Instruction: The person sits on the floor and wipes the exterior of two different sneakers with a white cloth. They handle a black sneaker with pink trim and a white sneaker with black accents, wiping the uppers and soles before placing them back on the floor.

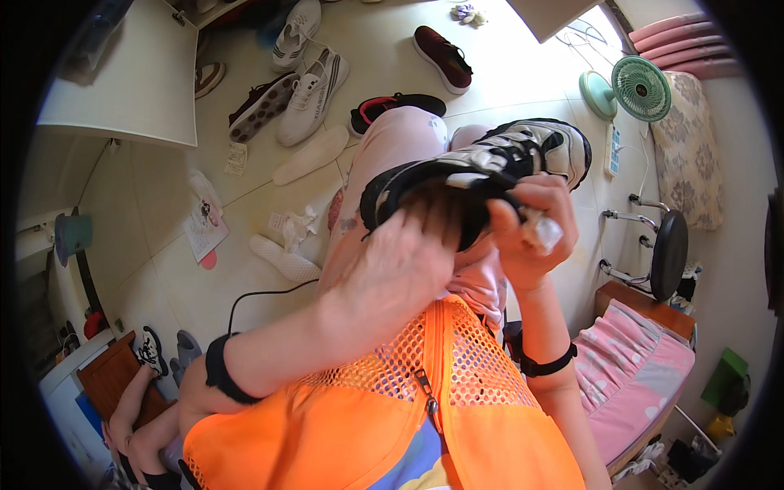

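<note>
A black-and-off-white sneaker (484, 153) lies tilted above my knees, its opening towards me. The fingers of my left hand (395, 257) reach inside that opening; their tips are hidden and the hand is slightly blurred. My right hand (539, 226) grips the sneaker at the side of its opening, near the tongue and laces. A small crumpled whitish, partly clear piece (542, 233) is held in the same hand, against the palm. Beneath the sneaker are my legs in pink patterned trousers (398, 138).
White sneakers (312, 98), dark red shoes (444, 58), insoles (312, 156), crumpled tissue (299, 228) and papers (205, 229) lie on the tiled floor. An open cabinet door (135, 79) is upper left. A green fan (641, 89), power strip (612, 150) and stool (669, 254) stand right. Another person's legs (131, 422) show lower left.
</note>
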